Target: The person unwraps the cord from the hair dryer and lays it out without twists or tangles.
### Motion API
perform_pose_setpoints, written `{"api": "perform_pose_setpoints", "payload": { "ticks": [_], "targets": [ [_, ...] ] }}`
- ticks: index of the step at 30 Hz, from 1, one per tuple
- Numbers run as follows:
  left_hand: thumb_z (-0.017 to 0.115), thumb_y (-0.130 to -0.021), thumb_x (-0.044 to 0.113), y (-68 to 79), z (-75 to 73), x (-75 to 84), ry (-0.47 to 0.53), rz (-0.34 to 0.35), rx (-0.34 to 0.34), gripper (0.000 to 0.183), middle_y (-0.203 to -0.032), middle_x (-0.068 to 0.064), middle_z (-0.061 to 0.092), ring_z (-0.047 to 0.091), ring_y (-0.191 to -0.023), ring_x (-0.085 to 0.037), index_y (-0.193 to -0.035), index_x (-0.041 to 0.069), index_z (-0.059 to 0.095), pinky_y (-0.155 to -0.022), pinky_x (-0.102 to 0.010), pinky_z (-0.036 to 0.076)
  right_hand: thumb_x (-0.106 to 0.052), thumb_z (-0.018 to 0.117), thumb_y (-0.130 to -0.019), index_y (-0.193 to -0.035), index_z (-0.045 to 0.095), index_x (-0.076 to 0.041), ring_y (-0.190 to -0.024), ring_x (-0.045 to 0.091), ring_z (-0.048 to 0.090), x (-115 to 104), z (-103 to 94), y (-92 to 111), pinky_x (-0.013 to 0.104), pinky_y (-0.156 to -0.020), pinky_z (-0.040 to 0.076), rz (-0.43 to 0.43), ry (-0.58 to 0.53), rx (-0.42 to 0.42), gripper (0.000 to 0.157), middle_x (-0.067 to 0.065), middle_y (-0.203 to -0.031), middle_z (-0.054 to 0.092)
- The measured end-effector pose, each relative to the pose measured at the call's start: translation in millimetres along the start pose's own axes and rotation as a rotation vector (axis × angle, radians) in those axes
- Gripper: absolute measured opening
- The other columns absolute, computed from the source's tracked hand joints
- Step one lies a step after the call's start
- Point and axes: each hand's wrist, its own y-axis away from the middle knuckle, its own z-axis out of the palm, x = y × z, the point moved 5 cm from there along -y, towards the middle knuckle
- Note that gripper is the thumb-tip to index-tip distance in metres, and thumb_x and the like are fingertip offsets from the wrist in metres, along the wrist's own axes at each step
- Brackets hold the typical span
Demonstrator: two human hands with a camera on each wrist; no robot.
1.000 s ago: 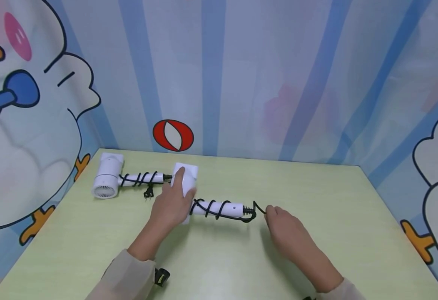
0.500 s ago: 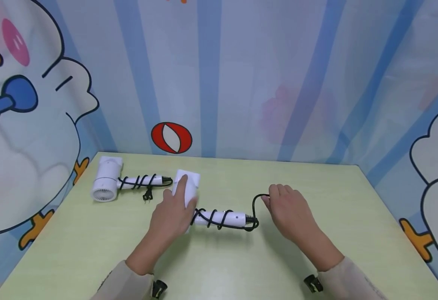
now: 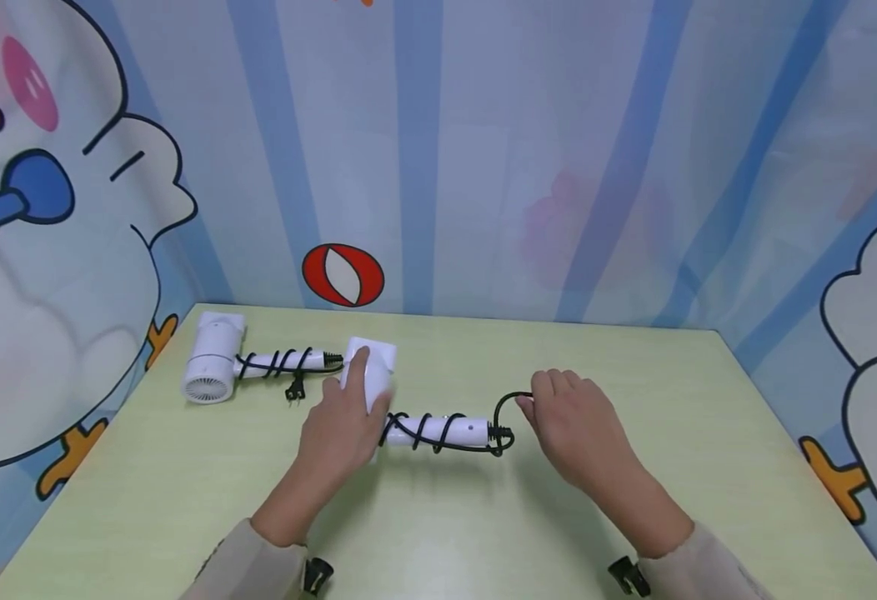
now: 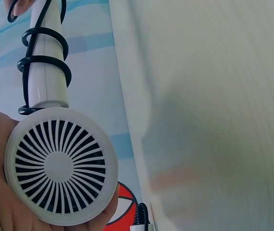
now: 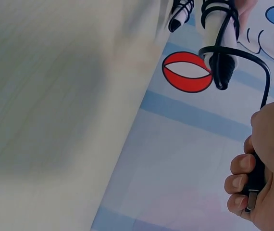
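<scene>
My left hand (image 3: 341,429) grips the barrel of a white hair dryer (image 3: 369,379), fingers wrapped around its body. In the left wrist view the palm cups the rear end beside the round intake grille (image 4: 60,166). The dryer's handle (image 3: 449,431) points right, with a black cord (image 3: 418,433) wound about it in several turns. From the handle's end the cord's loose part arcs up to my right hand (image 3: 581,429). That hand holds the plug (image 5: 256,180) in curled fingers, its metal prong showing in the right wrist view. A shadow lies beneath the held dryer.
A second white hair dryer (image 3: 213,358) lies at the back left of the pale table (image 3: 438,533), its cord wrapped and its plug (image 3: 296,387) hanging by the handle. A striped cartoon curtain (image 3: 476,167) stands behind the table.
My right hand has moved up and away from the handle's end, drawing the cord into a higher arc. The held dryer has shifted slightly left in the last half second.
</scene>
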Motion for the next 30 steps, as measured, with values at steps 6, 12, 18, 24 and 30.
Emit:
{"api": "perform_pose_setpoints", "payload": {
  "ticks": [6,12,18,24,30],
  "targets": [
    [0.053,-0.102,0.044,-3.5,-3.2,-2.1,0.017,-0.004,0.006,0.071,-0.115,-0.027,0.053,0.060,-0.074,-0.033,-0.160,0.020,0.020,-0.055,-0.041,0.051,-0.039,0.022,-0.112,-0.081,0.040,-0.008,-0.058,0.016,0.026,-9.2,-9.8,4.2,0.029,-0.055,0.025,-0.045,-0.003,0.020,0.048,-0.001,-0.067,0.028],
    [0.051,-0.103,0.045,-6.7,-5.5,-4.6,0.030,-0.023,-0.003,0.071,-0.114,-0.027,0.052,0.059,-0.071,-0.033,-0.161,0.021,0.018,-0.054,-0.041,0.049,-0.041,0.019,-0.112,-0.082,0.042,-0.007,-0.059,0.015,0.026,-16.7,-15.4,9.6,0.028,-0.055,0.023,-0.070,-0.002,0.038,0.050,-0.001,-0.068,0.029],
    [0.051,-0.103,0.046,-8.4,-6.0,-7.0,0.032,-0.034,-0.011,0.072,-0.114,-0.026,0.051,0.058,-0.071,-0.033,-0.162,0.022,0.017,-0.055,-0.041,0.048,-0.043,0.017,-0.111,-0.082,0.043,-0.007,-0.059,0.015,0.026,-21.6,-16.4,14.2,0.027,-0.055,0.024,-0.085,0.005,0.042,0.053,-0.002,-0.068,0.029],
    [0.051,-0.103,0.046,-8.8,-9.5,-8.6,0.022,-0.036,0.003,0.072,-0.114,-0.026,0.051,0.059,-0.075,-0.034,-0.162,0.021,0.017,-0.058,-0.044,0.048,-0.044,0.009,-0.110,-0.081,0.042,-0.008,-0.059,0.015,0.025,-26.3,-12.8,20.5,0.027,-0.057,0.024,-0.092,0.022,0.018,0.057,-0.002,-0.068,0.028],
    [0.049,-0.104,0.045,-11.0,-10.5,-7.1,0.006,-0.042,-0.004,0.073,-0.118,-0.028,0.049,0.058,-0.073,-0.034,-0.163,0.022,0.014,-0.057,-0.044,0.047,-0.046,0.008,-0.110,-0.081,0.042,-0.009,-0.059,0.013,0.025,-30.9,-5.5,27.5,0.025,-0.058,0.026,-0.087,0.019,-0.016,0.058,-0.004,-0.066,0.027]
  ]
}}
